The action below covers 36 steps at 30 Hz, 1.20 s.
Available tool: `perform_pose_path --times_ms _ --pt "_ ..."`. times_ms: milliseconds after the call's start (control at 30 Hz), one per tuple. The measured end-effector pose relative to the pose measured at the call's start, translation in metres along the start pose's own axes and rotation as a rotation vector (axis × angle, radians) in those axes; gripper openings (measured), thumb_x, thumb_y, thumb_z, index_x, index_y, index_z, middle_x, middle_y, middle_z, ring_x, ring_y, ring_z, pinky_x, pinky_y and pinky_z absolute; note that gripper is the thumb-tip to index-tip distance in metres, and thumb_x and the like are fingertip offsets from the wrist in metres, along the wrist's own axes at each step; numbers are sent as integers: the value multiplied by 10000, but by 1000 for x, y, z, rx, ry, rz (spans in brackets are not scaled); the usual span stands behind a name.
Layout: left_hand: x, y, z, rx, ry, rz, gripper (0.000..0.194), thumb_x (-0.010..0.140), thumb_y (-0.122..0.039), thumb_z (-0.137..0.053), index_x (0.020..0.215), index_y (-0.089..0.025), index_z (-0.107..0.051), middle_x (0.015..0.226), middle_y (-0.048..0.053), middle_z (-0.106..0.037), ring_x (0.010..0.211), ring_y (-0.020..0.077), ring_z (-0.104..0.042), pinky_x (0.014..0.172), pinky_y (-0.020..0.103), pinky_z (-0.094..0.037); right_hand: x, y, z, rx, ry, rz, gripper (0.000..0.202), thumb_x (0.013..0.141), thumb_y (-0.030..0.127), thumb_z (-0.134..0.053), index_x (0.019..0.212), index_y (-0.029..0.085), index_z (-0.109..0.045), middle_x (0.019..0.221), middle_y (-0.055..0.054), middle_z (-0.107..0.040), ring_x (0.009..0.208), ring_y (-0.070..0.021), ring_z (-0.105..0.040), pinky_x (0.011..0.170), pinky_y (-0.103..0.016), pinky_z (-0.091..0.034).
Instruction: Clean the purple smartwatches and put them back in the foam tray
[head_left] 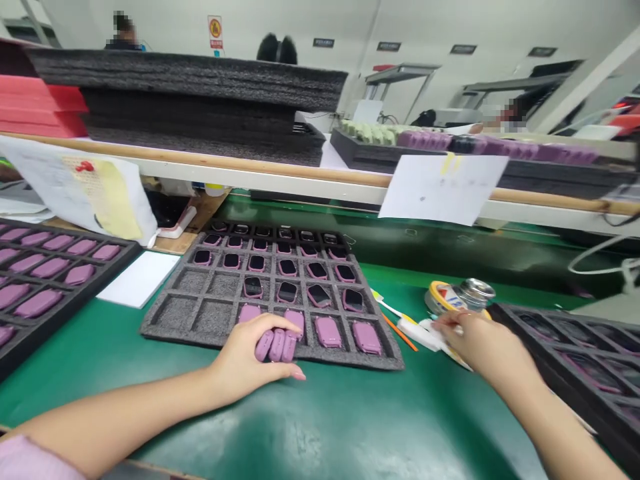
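My left hand (pixel 245 347) is curled round several purple watch cases (pixel 276 345), stood side by side, above the front edge of a grey foam tray (pixel 167 313). Purple-framed watches with dark screens fill many of its pockets, and purple watch cases (pixel 327 331) lie in the front row. To the right, my right hand (pixel 480 340) has its fingertips pinched together over a crumpled white piece (pixel 430 327); what they hold, if anything, is hidden. Close to those fingers are a yellow tape roll (pixel 440 293), a round metal-topped container (pixel 477 291) and a toothbrush (pixel 393 308).
A black tray of purple cases (pixel 43 300) stands on the left, beside a white sheet (pixel 140 279). Another dark tray (pixel 590 360) borders the right side. Above runs a shelf (pixel 300 177) with stacked black foam (pixel 200 100). An orange stick (pixel 400 332) lies on the green mat.
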State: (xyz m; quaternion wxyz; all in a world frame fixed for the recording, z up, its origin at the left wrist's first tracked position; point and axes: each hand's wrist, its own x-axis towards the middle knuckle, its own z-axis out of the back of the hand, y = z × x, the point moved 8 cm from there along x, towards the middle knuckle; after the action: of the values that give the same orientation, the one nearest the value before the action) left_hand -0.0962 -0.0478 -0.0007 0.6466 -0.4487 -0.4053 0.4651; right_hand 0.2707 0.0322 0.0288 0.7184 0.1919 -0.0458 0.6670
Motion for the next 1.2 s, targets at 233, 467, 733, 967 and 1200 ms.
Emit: perform_pose_path --times_ms 233,467,733,967,1200 --pt "-2 -10 -2 -9 20 -33 476 616 -278 -918 1035 -195 -707 1109 53 -758 1030 238 -709 935 330 -532 -46 131 37 303 -95 289 328 869 543 -491 844 273 -676 755 -30 -738 667 -225 -714 622 -349 -576" --pt "-1 -6 0 50 -2 14 452 662 -310 -882 1055 -204 -684 1005 10 -757 925 215 -694 874 318 -519 -101 243 30 773 -38 839 145 932 100 -552 931 221 -632 811 -28 -690 720 -144 -684 645 -244 -587" --pt "0 -6 -3 61 -4 52 499 620 -330 -910 1044 -202 -682 943 -6 -746 867 198 -672 835 290 -507 -102 233 27 826 -84 884 196 899 44 -598 992 214 -624 859 -21 -695 777 -137 -683 727 -243 -596" --pt "3 -4 -1 173 47 77 418 688 -325 -828 1065 -222 -678 972 8 -751 895 227 -690 851 320 -523 -102 234 19 858 93 854 102 943 127 -584 959 194 -659 891 -36 -693 825 -140 -666 772 -263 -589" --pt "10 -5 7 274 5 51 359 721 -370 -751 1053 -250 -688 1095 30 -759 1052 287 -699 928 374 -548 -102 230 8 928 116 770 51 942 170 -606 913 186 -644 860 -26 -688 817 -137 -645 785 -261 -566"
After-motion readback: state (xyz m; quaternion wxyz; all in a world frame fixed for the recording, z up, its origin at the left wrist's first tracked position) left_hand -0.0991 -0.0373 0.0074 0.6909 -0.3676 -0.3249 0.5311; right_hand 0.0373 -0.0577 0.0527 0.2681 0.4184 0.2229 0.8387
